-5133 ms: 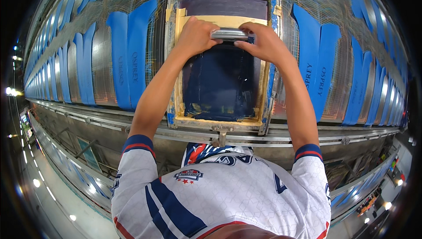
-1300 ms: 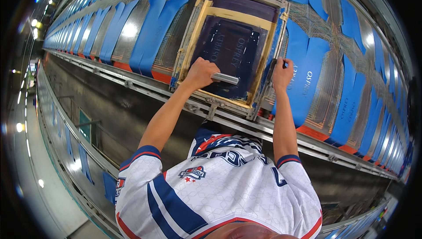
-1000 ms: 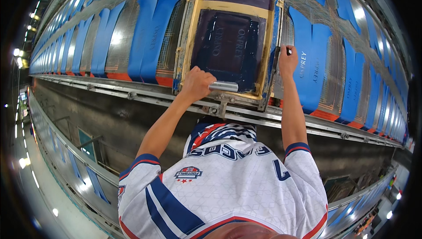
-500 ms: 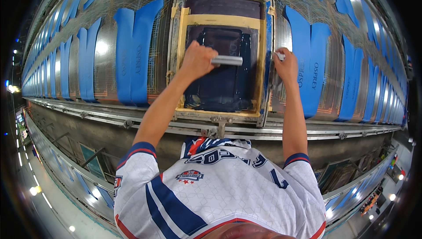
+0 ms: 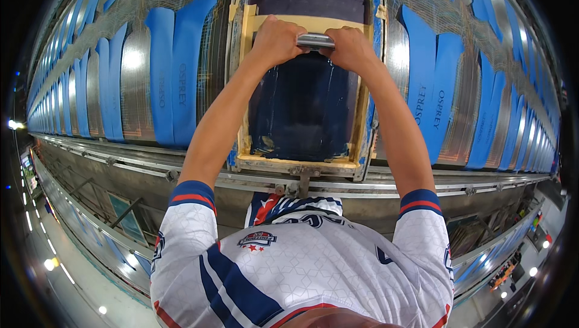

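Both hands now grip the squeegee (image 5: 315,41) at the far end of the printing frame (image 5: 241,74): the left hand (image 5: 278,39) is closed around its left end and the right hand (image 5: 348,47) around its right end, the two nearly touching across the grey metal handle. Half a second ago only the left hand held the squeegee, about midway down the screen (image 5: 301,111), while the right hand rested on the frame's right rail; a second before that the squeegee sat at the near edge. So the blade has travelled up the screen away from the body, and the right hand has come off the rail to join the grip, which I judge puts the tool at the top of a stroke with both arms stretched out. The dark ink on the mesh shows fresh vertical streaks, and a yellowish border rings it. Counted: one squeegee, one frame with one screen, two hands. On the long metal desk (image 5: 139,74), two blue fabric strips (image 5: 175,80) lie just left of the frame and two more (image 5: 434,98) just right of it, with further strips running off along both sides, too bent by the lens to count.
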Motion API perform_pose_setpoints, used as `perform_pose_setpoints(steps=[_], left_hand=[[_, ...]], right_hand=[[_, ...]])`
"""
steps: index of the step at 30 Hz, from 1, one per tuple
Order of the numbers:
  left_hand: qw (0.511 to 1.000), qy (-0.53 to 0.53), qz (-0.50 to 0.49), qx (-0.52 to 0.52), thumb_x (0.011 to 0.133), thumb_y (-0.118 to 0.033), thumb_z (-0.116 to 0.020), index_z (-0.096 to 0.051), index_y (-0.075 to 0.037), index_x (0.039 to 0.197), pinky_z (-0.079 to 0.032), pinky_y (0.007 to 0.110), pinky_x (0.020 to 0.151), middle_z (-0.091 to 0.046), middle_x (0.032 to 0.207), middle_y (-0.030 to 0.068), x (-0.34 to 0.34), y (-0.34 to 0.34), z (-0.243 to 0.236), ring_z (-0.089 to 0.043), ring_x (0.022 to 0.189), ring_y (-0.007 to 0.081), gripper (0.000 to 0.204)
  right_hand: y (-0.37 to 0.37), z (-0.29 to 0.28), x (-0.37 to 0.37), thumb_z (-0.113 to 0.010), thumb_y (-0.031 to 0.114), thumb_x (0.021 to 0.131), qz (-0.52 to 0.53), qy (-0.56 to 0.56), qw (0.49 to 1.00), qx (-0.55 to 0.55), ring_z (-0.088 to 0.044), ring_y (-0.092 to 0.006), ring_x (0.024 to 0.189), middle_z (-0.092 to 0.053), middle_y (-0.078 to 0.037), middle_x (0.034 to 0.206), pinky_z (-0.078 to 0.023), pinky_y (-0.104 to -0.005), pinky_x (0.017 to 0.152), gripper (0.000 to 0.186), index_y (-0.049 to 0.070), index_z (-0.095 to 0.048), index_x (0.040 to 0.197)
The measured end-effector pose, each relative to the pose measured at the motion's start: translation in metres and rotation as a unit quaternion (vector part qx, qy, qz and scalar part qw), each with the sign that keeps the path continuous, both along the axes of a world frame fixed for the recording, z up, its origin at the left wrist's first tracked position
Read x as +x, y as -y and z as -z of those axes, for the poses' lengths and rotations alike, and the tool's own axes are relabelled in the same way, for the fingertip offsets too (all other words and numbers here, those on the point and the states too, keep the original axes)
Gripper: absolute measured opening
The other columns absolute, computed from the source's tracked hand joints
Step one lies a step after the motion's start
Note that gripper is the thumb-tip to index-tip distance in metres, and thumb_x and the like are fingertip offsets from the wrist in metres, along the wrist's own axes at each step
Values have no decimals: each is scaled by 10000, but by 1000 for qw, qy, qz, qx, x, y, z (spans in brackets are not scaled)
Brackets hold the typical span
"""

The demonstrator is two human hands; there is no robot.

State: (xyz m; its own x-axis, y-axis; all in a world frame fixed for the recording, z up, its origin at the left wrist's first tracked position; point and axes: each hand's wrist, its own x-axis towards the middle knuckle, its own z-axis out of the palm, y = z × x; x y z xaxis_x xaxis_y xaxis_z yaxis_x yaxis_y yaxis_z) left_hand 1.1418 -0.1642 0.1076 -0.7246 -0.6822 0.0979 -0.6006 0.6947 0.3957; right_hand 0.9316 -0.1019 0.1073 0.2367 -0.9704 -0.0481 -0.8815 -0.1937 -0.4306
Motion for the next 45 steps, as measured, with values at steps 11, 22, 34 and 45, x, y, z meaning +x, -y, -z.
perform_pose_setpoints(steps=[11,22,34,45], left_hand=[[1000,-30,6,-5,695,-196,-786,-678,-163,805,-398,397,779,-668,782,15,65,-197,9,-638,752,218,157],[998,46,18,-33,769,-393,-776,-731,-195,821,-430,416,806,-715,762,43,2,2,-6,-680,770,263,210],[999,28,4,-14,786,-347,-764,-739,-209,827,-453,414,810,-723,777,56,8,-21,3,-689,770,268,146],[1000,-2,3,21,727,-212,-787,-692,-141,824,-367,380,778,-676,775,25,68,-198,5,-621,733,210,153]], right_hand=[[-195,10,63,-754,86,666,-31,55,996,-54,-637,-284,879,-671,-89,794,-459,-415,874,186,88,-644,816],[5,-11,0,-793,272,794,-5,-39,999,24,-696,-367,879,-725,-143,873,-531,-476,820,223,97,-701,896],[-18,-6,13,-781,229,790,8,-22,1000,15,-691,-381,844,-713,-161,838,-533,-466,819,196,82,-701,894],[-189,6,63,-792,110,692,-38,39,998,-32,-648,-282,857,-676,-85,797,-470,-412,849,212,83,-661,856]])
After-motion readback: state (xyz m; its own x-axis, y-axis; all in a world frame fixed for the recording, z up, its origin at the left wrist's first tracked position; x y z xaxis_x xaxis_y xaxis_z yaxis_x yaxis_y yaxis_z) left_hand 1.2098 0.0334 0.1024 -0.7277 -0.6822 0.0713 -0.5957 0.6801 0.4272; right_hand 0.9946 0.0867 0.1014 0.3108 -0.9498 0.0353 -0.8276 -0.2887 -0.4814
